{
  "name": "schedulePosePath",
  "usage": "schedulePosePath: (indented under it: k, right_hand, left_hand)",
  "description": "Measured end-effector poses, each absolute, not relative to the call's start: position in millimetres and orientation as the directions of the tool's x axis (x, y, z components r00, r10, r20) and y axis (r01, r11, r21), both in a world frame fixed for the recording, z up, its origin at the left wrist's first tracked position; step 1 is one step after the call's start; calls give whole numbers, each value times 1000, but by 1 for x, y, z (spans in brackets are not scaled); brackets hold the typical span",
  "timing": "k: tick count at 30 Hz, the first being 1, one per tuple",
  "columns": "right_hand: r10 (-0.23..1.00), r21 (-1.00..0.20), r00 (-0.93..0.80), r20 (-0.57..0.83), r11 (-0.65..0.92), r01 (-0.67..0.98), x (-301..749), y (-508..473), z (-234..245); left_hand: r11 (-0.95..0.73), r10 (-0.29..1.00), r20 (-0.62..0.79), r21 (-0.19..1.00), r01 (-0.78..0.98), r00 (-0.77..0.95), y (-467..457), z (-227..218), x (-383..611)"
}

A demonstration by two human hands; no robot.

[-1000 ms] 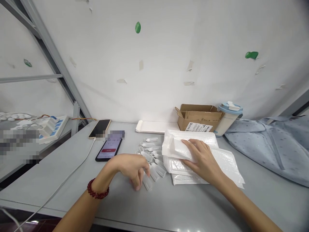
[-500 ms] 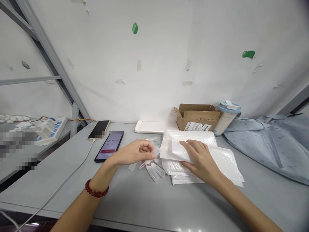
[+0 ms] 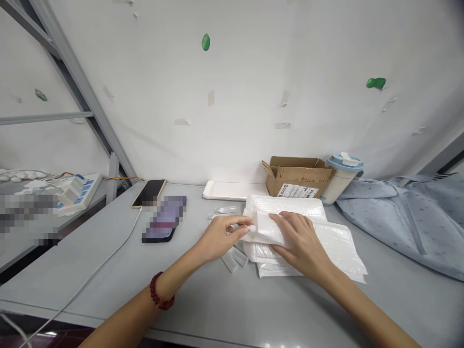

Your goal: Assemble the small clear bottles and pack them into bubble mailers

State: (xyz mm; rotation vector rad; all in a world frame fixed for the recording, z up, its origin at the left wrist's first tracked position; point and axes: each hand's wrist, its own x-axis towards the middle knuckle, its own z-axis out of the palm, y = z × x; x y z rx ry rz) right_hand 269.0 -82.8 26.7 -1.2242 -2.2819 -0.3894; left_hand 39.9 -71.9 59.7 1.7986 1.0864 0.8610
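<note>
My left hand [image 3: 220, 238] pinches a small whitish plastic tube [image 3: 252, 227] between thumb and fingertips; most of it is hidden by the fingers. The tube is at the left, open end of a white bubble mailer [image 3: 266, 226]. My right hand [image 3: 302, 239] grips that mailer from the right, thumb below and fingers on top. Under it lie more white bubble mailers [image 3: 342, 246], loosely stacked. Several clear plastic tubes [image 3: 235, 259] lie on the table around and partly behind my left hand.
Two phones, one black-screened [image 3: 149, 193] with a white cable [image 3: 108, 261] and one blurred [image 3: 166, 218], lie left. At the back are flat white mailers [image 3: 235, 190], an open cardboard box [image 3: 300, 176] and a blue-lidded cup [image 3: 342, 179]. Blue fabric [image 3: 402, 217] lies right.
My left hand has moved right, from above the loose tubes to the mailer's open end, carrying the small tube. My right hand stays on the mailer.
</note>
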Motion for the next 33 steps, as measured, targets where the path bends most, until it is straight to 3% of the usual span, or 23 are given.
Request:
schedulePosePath:
  k: [4, 8, 13, 16, 23, 27, 33]
  right_hand:
    - [694, -8, -448, 564, 547, 837, 270, -83, 28]
    - [706, -33, -429, 563, 538, 842, 272, -81, 29]
    - [726, -67, -376, 576, 500, 863, 275, -79, 31]
    - [733, -83, -356, 579, 487, 869, 275, -78, 31]
    - [751, -97, -361, 553, 488, 867, 275, -79, 29]
    - [744, -98, -365, 559, 496, 863, 275, -79, 29]
    - [741, -70, -387, 549, 503, 862, 274, -79, 30]
  left_hand:
    - [-245, 950, 134, 881, 406, 283, -65, 66, 28]
    - [-222, 932, 27, 832, 509, 362, -56, 73, 6]
    - [-272, 713, -308, 707, 653, 630, -56, 78, -8]
    - [-331, 628, -402, 637, 696, 666, -60, 75, -5]
    - [-469, 653, -247, 610, 639, 716, -63, 66, 5]
    - [-377, 651, -206, 748, 547, 730, -60, 76, -1]
    - [-321, 835, 74, 871, 372, 546, -61, 93, -4]
